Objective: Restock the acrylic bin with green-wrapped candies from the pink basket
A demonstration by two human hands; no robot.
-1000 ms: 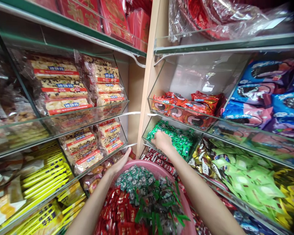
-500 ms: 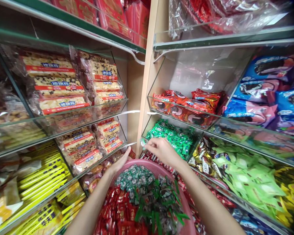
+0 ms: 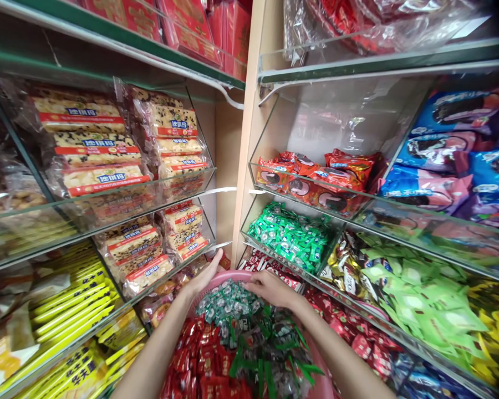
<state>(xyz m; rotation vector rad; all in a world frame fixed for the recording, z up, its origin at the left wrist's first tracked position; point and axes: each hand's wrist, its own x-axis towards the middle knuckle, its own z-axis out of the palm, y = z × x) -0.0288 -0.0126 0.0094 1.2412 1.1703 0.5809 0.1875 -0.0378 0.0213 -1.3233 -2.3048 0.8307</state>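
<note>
Glass-fronted shelves (image 3: 357, 72): meet at a wooden corner post, packed snacks on both sides. Pink basket (image 3: 233, 274): below the corner, between the forearms. Red packets (image 3: 205, 354): in basket, near left. Clear packets with green ends (image 3: 274, 343): in basket, right of the red. Green-wrapped sweets (image 3: 289, 238): heaped in a shelf bin beyond the right hand. Teal-wrapped sweets (image 3: 228, 302): heaped at basket's far end. Right hand (image 3: 270, 288): over far rim, fingers bent close together beside the teal heap; cannot tell whether pinching a sweet. Left hand (image 3: 203, 278): at far-left rim, thumb raised; fingers hidden, grip cannot be told.
</note>
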